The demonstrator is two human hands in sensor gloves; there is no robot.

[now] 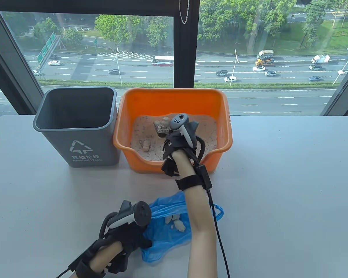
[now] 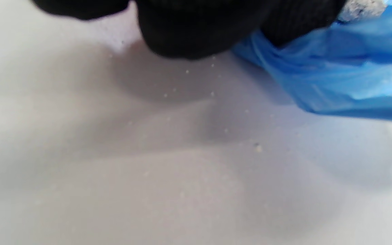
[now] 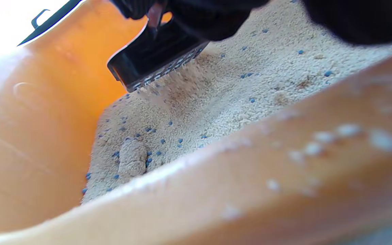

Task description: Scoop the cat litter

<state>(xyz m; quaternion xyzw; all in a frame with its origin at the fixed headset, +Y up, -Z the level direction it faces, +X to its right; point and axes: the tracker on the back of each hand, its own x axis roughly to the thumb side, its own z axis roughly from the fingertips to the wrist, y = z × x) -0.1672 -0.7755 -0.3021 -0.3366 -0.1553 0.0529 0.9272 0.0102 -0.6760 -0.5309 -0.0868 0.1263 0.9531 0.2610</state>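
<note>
An orange litter box holds pale sandy litter with blue specks. My right hand reaches into the box and grips a dark slotted scoop raised just above the litter, with grains falling from it. A pale lump lies in the scoop. Another clump rests on the litter near the box's front left. My left hand holds the edge of a blue plastic bag flat on the table. Two whitish clumps lie inside the bag.
A grey waste bin with a recycling mark stands left of the litter box. Loose litter grains are scattered on the white table. A black cable trails from my right wrist. A window runs behind.
</note>
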